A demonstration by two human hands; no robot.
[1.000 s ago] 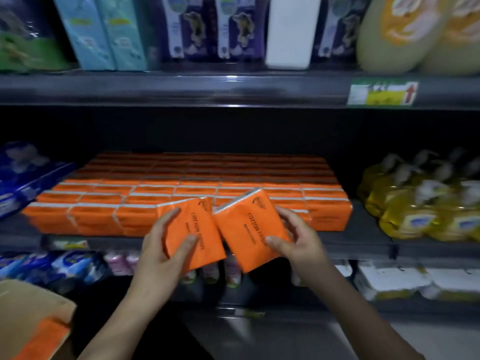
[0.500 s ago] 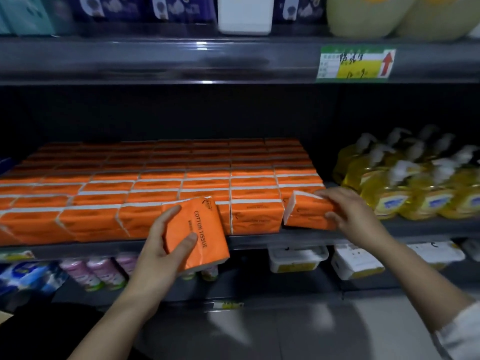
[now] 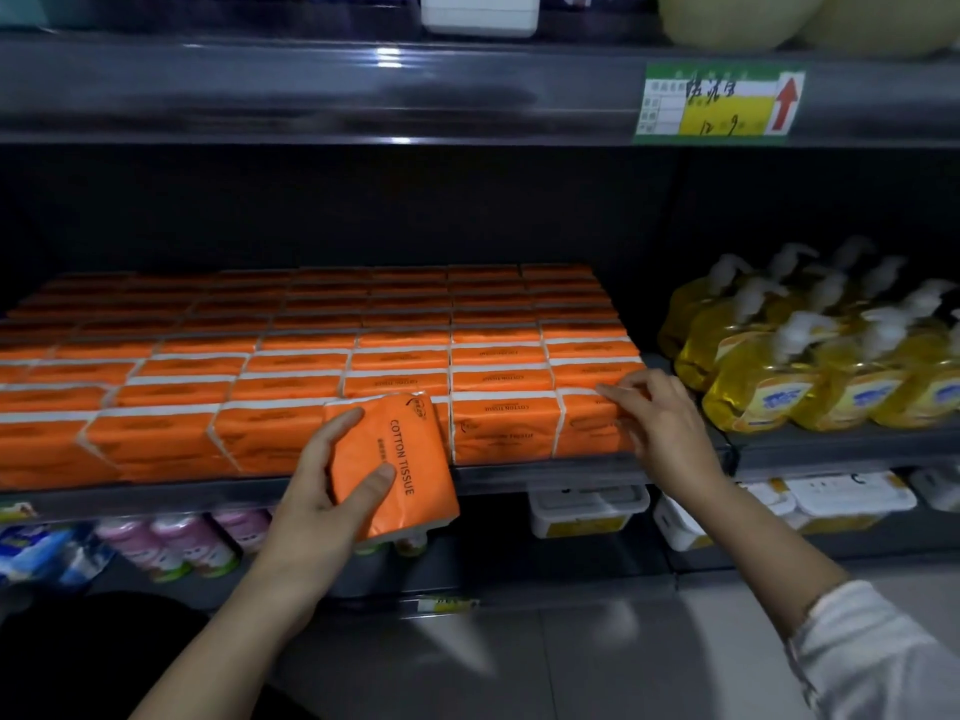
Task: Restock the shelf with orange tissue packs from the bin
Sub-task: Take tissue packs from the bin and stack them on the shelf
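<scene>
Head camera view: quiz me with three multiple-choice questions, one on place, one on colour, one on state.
1. Relative to the orange tissue packs, the yellow bottles stand: A left B right C on top
2. The arrow on the price tag is: A red B blue C black
3. The left grip: A hangs empty B holds a loose tissue pack C presses a bottle
Answers: B, the bottles sit past the packs' right end; A, the arrow is plainly red; B, it curls round the pack.
</scene>
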